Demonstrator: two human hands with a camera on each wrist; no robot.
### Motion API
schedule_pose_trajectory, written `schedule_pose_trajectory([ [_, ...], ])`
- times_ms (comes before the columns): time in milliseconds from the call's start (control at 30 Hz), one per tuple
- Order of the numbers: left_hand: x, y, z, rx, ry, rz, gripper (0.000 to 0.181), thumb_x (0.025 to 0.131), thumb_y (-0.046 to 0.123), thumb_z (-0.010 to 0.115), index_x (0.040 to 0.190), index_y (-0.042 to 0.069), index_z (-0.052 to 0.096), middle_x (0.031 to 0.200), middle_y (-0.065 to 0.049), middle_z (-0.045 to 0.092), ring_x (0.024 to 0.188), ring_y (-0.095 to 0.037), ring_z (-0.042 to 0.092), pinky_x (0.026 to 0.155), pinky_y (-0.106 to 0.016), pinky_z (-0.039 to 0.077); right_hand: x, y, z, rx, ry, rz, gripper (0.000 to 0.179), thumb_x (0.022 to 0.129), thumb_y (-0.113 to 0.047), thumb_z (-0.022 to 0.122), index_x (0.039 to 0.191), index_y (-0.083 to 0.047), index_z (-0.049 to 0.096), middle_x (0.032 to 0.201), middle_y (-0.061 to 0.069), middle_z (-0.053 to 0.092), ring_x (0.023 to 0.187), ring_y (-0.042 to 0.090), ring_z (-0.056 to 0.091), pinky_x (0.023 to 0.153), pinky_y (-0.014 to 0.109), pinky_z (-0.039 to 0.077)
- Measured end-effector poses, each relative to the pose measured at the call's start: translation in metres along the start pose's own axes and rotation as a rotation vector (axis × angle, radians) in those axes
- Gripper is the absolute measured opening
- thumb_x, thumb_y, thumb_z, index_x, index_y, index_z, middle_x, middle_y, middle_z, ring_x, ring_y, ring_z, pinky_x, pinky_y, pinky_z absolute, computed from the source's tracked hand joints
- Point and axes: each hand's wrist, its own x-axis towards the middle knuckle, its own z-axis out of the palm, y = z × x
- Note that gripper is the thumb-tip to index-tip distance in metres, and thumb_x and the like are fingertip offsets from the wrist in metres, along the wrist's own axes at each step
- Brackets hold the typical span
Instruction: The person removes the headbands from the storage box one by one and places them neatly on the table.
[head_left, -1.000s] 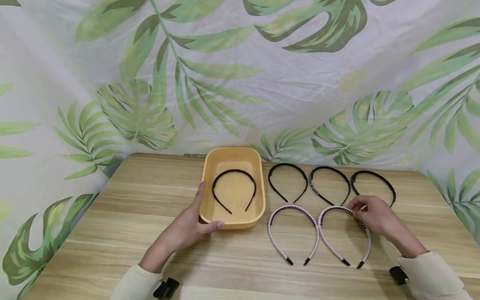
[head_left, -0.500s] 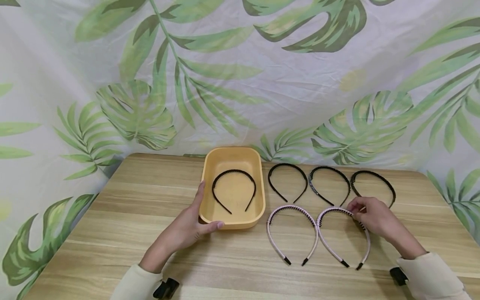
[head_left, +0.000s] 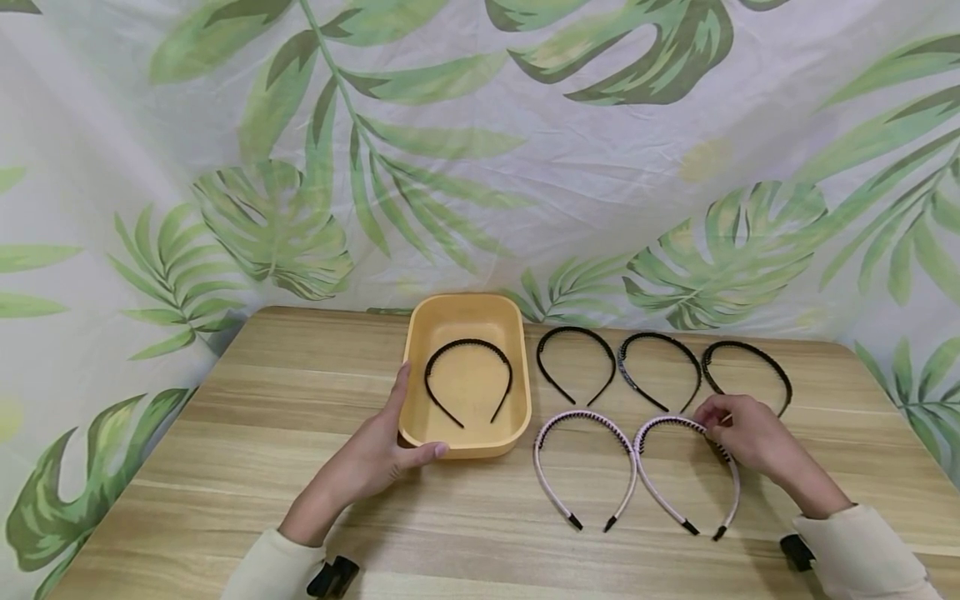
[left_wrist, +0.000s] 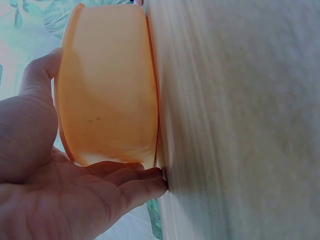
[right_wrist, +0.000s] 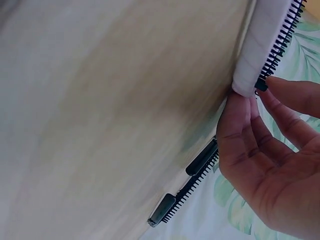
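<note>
My left hand (head_left: 369, 454) holds the near left corner of a yellow plastic box (head_left: 517, 421), thumb on its rim and fingers along its side. A thin black headband (head_left: 430, 390) lies inside the box. With curled fingers, my right hand (head_left: 750, 429) pinches the right side of a pale pink headband (head_left: 651, 492) with black comb teeth. In the right wrist view, thumb and fingertips meet at the pink band (right_wrist: 257, 50). Another pink headband (head_left: 542, 483) lies just left of it, touching it. The box wall (left_wrist: 107, 85) fills much of the left wrist view.
Behind the pink ones lie a black headband (head_left: 551, 387), a black one with a glittery patch (head_left: 624, 375), and a third black headband (head_left: 783, 379), partly hidden by my right hand. All rest on the wooden table (head_left: 465, 542). A leaf-patterned cloth (head_left: 450, 208) hangs behind it.
Both pink headbands have shifted slightly to the left with my right hand, mostly in the first half second. My left hand and the box stay still.
</note>
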Motion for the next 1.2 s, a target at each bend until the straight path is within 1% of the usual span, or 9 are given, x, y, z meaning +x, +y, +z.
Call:
schedule_pose_trajectory([
  [200, 0.0, 0.0, 0.0, -0.005, -0.004, -0.006, 0.128, 0.09, 0.042, 0.082, 0.168, 0.016, -0.016, 0.169, -0.032, 0.022, 0.148, -0.039, 0.045, 0.121, -0.056, 0.034, 0.001, 0.0, -0.001, -0.022, 0.019, -0.015, 0.013, 0.092, 0.003, 0.064, 0.096, -0.002, 0.075, 0.086, 0.003, 0.068, 0.084, 0.018, 0.064, 0.069, 0.03, 0.047],
  [333, 0.0, 0.0, 0.0, -0.004, -0.004, -0.007, 0.128, 0.091, 0.042, 0.082, 0.168, 0.017, -0.016, 0.169, -0.032, 0.022, 0.148, -0.039, 0.044, 0.121, -0.057, 0.033, 0.001, -0.002, -0.003, -0.039, 0.036, -0.027, 0.014, 0.091, 0.004, 0.063, 0.095, -0.002, 0.075, 0.088, 0.006, 0.069, 0.084, 0.021, 0.065, 0.071, 0.034, 0.049],
  [467, 0.0, 0.0, 0.0, -0.01, -0.005, -0.005, 0.127, 0.091, 0.041, 0.082, 0.168, 0.018, -0.016, 0.169, -0.032, 0.021, 0.149, -0.04, 0.043, 0.122, -0.057, 0.032, 0.001, -0.006, -0.005, -0.043, 0.042, -0.022, 0.015, 0.092, 0.002, 0.061, 0.097, -0.002, 0.074, 0.091, 0.007, 0.07, 0.083, 0.02, 0.063, 0.069, 0.032, 0.047],
  [567, 0.0, 0.0, 0.0, -0.014, -0.005, -0.002, 0.127, 0.091, 0.04, 0.082, 0.168, 0.017, -0.016, 0.17, -0.031, 0.019, 0.149, -0.04, 0.042, 0.122, -0.058, 0.032, 0.0, -0.01, -0.006, -0.047, 0.059, -0.029, 0.013, 0.093, 0.001, 0.063, 0.098, -0.002, 0.074, 0.09, 0.006, 0.07, 0.082, 0.018, 0.062, 0.068, 0.029, 0.046],
  [767, -0.001, -0.001, 0.0, -0.015, 0.0, 0.008, 0.127, 0.091, 0.04, 0.082, 0.168, 0.018, -0.016, 0.169, -0.032, 0.019, 0.149, -0.041, 0.042, 0.123, -0.058, 0.031, 0.003, -0.022, -0.005, -0.059, 0.099, -0.076, 0.01, 0.092, 0.001, 0.067, 0.098, -0.002, 0.075, 0.088, 0.005, 0.071, 0.083, 0.019, 0.065, 0.071, 0.034, 0.049],
  [833, -0.001, -0.001, 0.0, -0.015, 0.002, 0.014, 0.127, 0.091, 0.041, 0.082, 0.168, 0.018, -0.016, 0.169, -0.032, 0.019, 0.15, -0.041, 0.041, 0.123, -0.058, 0.031, 0.004, -0.027, -0.005, -0.057, 0.109, -0.092, 0.01, 0.091, 0.001, 0.068, 0.098, -0.002, 0.074, 0.088, 0.006, 0.072, 0.084, 0.02, 0.065, 0.072, 0.033, 0.049],
  [1000, -0.001, -0.001, 0.0, -0.015, 0.003, 0.023, 0.127, 0.091, 0.041, 0.082, 0.168, 0.019, -0.017, 0.169, -0.032, 0.019, 0.149, -0.04, 0.042, 0.122, -0.058, 0.032, 0.006, -0.042, -0.004, -0.039, 0.117, -0.111, 0.01, 0.092, 0.002, 0.069, 0.1, -0.001, 0.074, 0.09, 0.008, 0.073, 0.086, 0.02, 0.064, 0.071, 0.031, 0.049],
  [1200, 0.0, -0.001, 0.0, -0.012, -0.003, 0.018, 0.127, 0.091, 0.041, 0.082, 0.167, 0.019, -0.018, 0.169, -0.032, 0.02, 0.149, -0.039, 0.043, 0.121, -0.057, 0.033, 0.01, -0.059, -0.002, -0.017, 0.129, -0.128, 0.012, 0.092, 0.001, 0.069, 0.102, -0.001, 0.075, 0.09, 0.008, 0.073, 0.086, 0.021, 0.063, 0.073, 0.034, 0.048],
])
